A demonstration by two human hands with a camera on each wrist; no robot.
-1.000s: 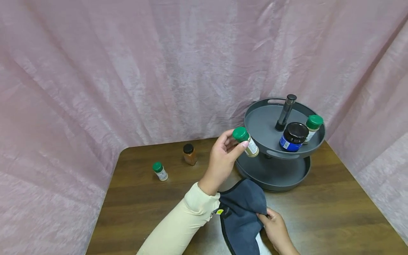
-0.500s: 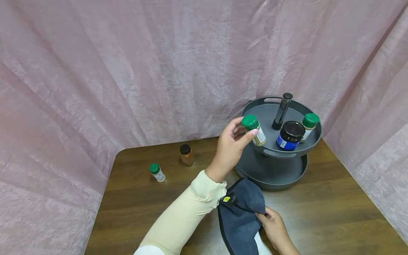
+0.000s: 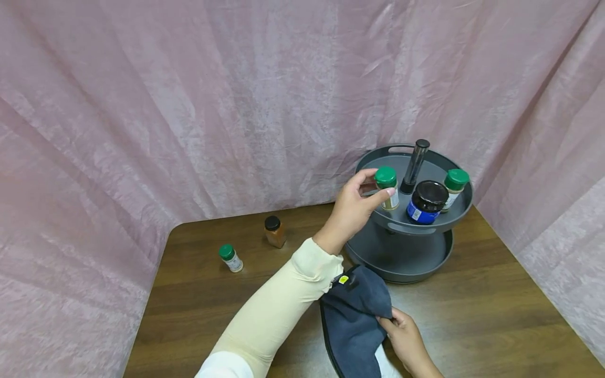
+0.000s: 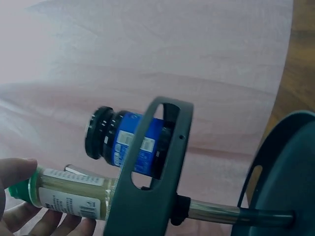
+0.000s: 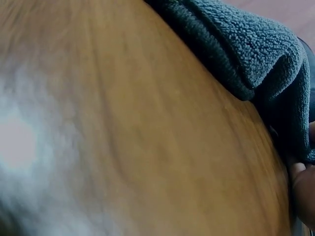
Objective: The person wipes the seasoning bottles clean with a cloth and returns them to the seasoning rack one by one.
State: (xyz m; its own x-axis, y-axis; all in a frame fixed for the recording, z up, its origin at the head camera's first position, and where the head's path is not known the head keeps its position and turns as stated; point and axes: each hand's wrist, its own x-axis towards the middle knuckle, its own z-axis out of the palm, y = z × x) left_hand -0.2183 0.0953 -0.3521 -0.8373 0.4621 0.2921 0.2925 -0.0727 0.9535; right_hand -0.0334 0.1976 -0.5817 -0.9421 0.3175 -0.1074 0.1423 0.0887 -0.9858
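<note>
My left hand (image 3: 352, 210) holds a green-capped spice jar (image 3: 389, 201) between thumb and fingers, over the left side of the upper tray (image 3: 406, 216) of a grey two-tier stand. In the left wrist view the jar (image 4: 69, 194) has a white label and pale contents, its base hidden behind the tray wall. On that tray stand a dark-lidded jar with a blue label (image 3: 422, 214), another green-capped jar (image 3: 455, 184) and a slim clear tube with black ends (image 3: 415, 167). My right hand (image 3: 407, 338) pinches the edge of a dark grey cloth (image 3: 356, 320), also seen in the right wrist view.
A small green-capped jar (image 3: 231, 258) and a black-capped jar of orange-brown spice (image 3: 275, 233) stand on the wooden table (image 3: 189, 310) at the left. The stand's lower tray (image 3: 402, 257) sits below the upper one. Pink curtains (image 3: 264, 105) hang behind the table.
My left hand has carried the spice jar rightward from beside the stand to over its upper tray, and the jar now stands more upright. My right hand keeps its hold on the cloth.
</note>
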